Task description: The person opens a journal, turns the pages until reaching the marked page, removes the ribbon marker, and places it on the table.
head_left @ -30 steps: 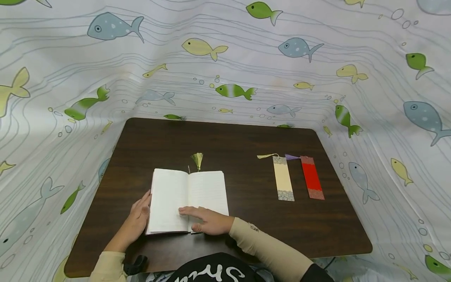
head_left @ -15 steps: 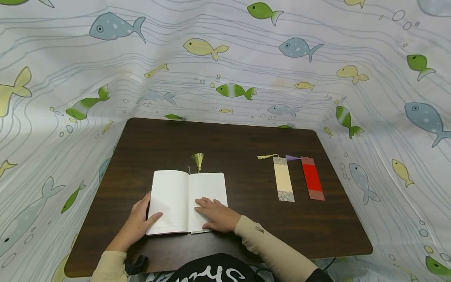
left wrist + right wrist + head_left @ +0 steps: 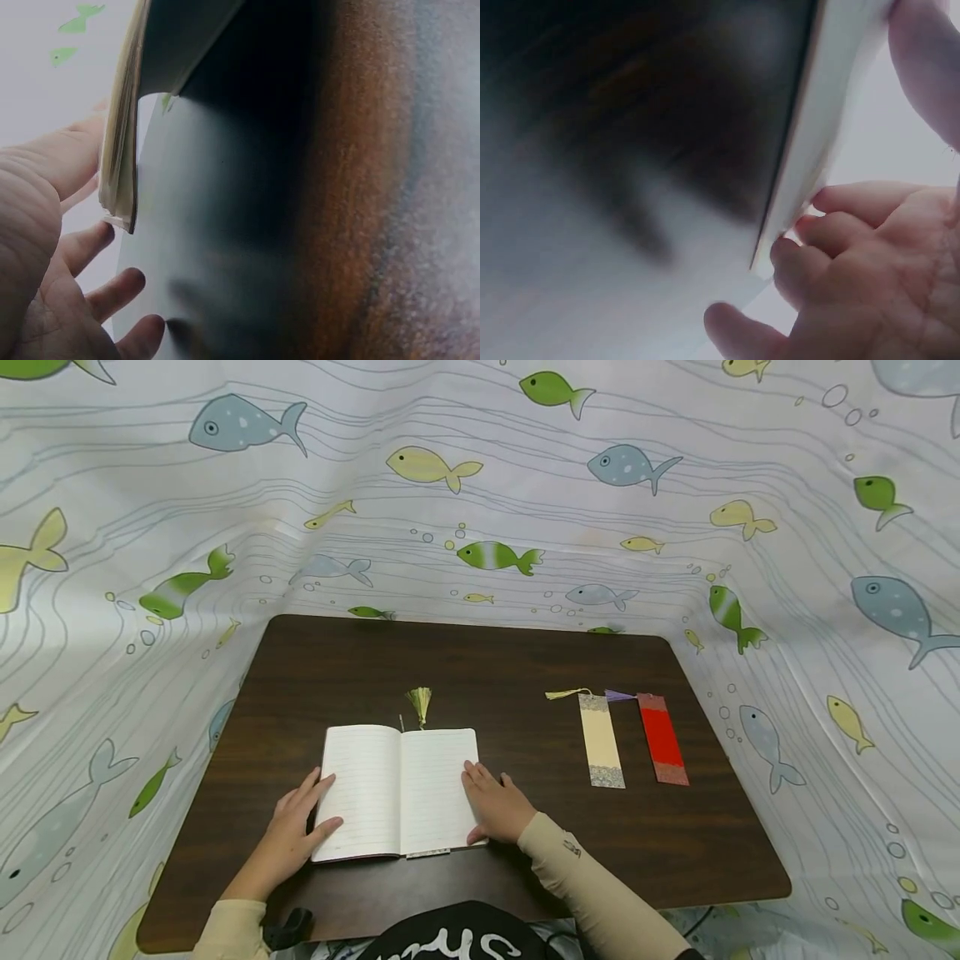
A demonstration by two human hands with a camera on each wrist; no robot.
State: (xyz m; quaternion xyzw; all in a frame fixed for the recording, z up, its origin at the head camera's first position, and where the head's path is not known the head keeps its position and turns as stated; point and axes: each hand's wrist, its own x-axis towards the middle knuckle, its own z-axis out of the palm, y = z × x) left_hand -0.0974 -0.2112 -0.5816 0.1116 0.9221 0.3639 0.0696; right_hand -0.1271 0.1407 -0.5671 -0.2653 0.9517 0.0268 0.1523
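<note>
An open notebook [image 3: 363, 793] with lined pages lies on the dark wooden table. My left hand [image 3: 281, 839] rests along its left edge, thumb and a fingertip on the left page. In the left wrist view the other fingers [image 3: 116, 292] spread loosely beside the page block [image 3: 121, 127]. At the right edge, my right hand [image 3: 498, 802] lies with fingertips on the right page's border. In the right wrist view its fingertips meet the notebook's side [image 3: 802, 172]. A yellow-green tassel [image 3: 420, 703] sticks out above the spine, and a pale patterned strip [image 3: 427, 853] shows below the right page.
To the right on the table [image 3: 525, 652] lie a cream bookmark [image 3: 602, 739] with a yellow tassel and a red bookmark [image 3: 663, 739] with a purple tassel. White fish-print fabric [image 3: 480, 485] surrounds the table at the back and sides.
My right hand has slid from the notebook's middle across the right page to its right edge. My left thumb has come onto the left page. The bookmarks stay put.
</note>
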